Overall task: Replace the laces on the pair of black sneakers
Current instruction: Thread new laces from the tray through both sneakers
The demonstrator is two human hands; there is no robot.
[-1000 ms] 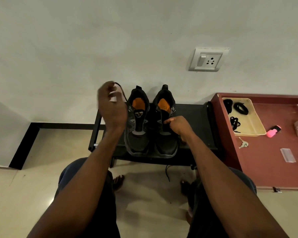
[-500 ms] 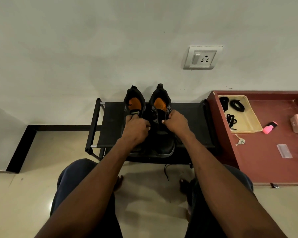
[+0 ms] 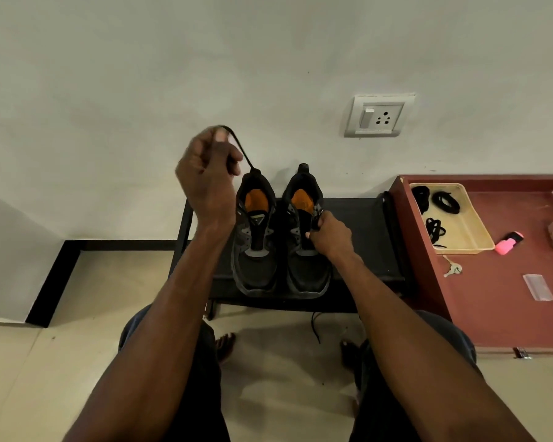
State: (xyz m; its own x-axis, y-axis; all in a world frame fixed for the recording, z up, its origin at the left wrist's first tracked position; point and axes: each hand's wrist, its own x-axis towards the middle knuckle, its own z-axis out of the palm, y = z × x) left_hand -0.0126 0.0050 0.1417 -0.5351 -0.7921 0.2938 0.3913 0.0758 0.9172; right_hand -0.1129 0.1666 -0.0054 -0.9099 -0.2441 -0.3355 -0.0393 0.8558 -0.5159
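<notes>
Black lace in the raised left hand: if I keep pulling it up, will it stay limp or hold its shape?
Probably limp: the lace bends in a loop over the left hand and drops slack toward the left sneaker. It looks thin and light. It may drag in the eyelets, so the right hand steadying the right sneaker seems wise.

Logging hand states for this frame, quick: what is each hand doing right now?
Left hand: raised, pinching the black lace.
Right hand: gripping the right sneaker near its eyelets.
</notes>
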